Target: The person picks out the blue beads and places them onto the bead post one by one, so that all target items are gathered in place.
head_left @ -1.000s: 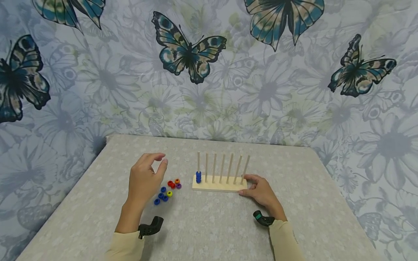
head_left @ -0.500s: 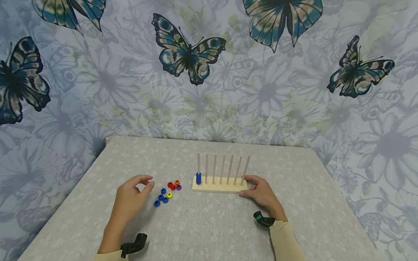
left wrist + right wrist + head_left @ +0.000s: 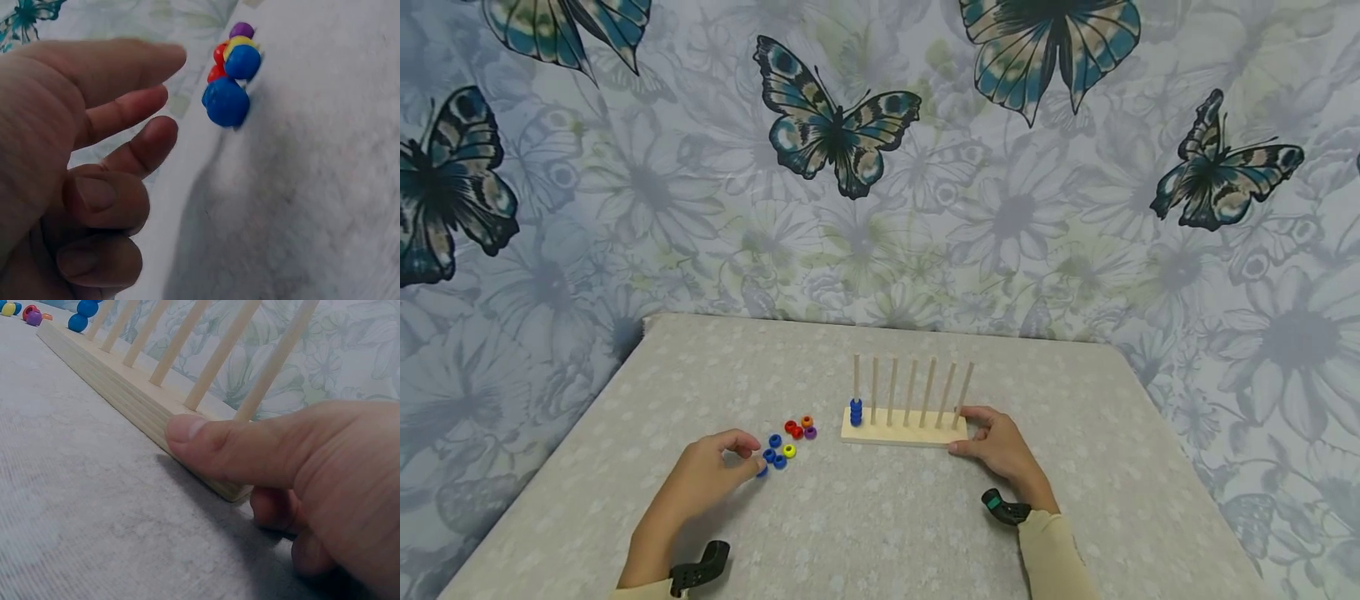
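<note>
My left hand [image 3: 703, 475] hovers beside the loose beads, thumb and forefinger apart. In the left wrist view a blue bead [image 3: 226, 103] lies just beyond its fingertips, with nothing held. In the head view the thumb partly covers the nearest blue bead [image 3: 762, 472]. Several more blue beads and a yellow bead [image 3: 789, 451] lie close by. A wooden peg stand [image 3: 902, 430] has a row of upright pegs, and blue beads [image 3: 856, 412] are stacked on its leftmost one. With thumb in front and fingers behind, my right hand [image 3: 1003, 446] grips the stand's right end.
Behind the blue beads lie red beads [image 3: 797, 432], an orange bead [image 3: 807, 422] and a purple bead [image 3: 810, 433]. A pale patterned cloth [image 3: 880, 525] covers the table. At its far edge stands a wall hanging [image 3: 880, 242] with butterflies and flowers.
My left hand has come down and toward me, then slightly right, to the nearest blue bead. The right hand has kept its grip on the peg stand, which stays in place.
</note>
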A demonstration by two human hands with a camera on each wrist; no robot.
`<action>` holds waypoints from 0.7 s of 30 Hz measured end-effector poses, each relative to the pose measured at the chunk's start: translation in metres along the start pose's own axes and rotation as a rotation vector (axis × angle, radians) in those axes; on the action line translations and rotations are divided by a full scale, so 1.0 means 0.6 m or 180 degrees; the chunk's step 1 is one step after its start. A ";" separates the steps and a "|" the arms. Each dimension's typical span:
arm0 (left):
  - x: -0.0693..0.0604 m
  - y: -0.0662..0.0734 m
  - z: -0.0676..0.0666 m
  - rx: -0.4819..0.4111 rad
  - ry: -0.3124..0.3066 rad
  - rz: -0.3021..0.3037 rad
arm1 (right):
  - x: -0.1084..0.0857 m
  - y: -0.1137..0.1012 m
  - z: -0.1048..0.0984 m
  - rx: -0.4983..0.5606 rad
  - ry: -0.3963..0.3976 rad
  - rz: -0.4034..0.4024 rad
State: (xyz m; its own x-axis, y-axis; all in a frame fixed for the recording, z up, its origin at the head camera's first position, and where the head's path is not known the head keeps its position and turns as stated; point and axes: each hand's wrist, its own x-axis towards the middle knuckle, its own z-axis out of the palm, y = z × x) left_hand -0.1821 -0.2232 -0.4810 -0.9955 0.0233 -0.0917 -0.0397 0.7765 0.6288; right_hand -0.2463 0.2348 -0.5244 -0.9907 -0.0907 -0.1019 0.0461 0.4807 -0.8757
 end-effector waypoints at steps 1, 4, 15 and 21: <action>0.001 -0.004 0.003 0.0043 -0.0037 0.0009 | -0.001 0.000 0.000 0.0001 0.0004 0.0007; 0.002 -0.016 0.012 0.0128 -0.0114 0.0024 | -0.001 0.001 0.000 -0.0006 0.0001 0.0024; 0.002 -0.020 0.019 0.0274 -0.0125 0.0018 | 0.000 0.000 0.002 0.0037 -0.0017 -0.0010; 0.005 -0.016 0.018 0.0259 -0.0116 0.0068 | -0.002 -0.003 -0.001 0.0059 -0.0009 -0.0063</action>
State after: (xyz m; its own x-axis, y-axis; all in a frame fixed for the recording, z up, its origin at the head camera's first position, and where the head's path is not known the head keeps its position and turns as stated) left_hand -0.1837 -0.2240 -0.4958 -0.9922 0.0622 -0.1079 -0.0099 0.8241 0.5663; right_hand -0.2454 0.2346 -0.5224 -0.9910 -0.1026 -0.0857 0.0288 0.4625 -0.8861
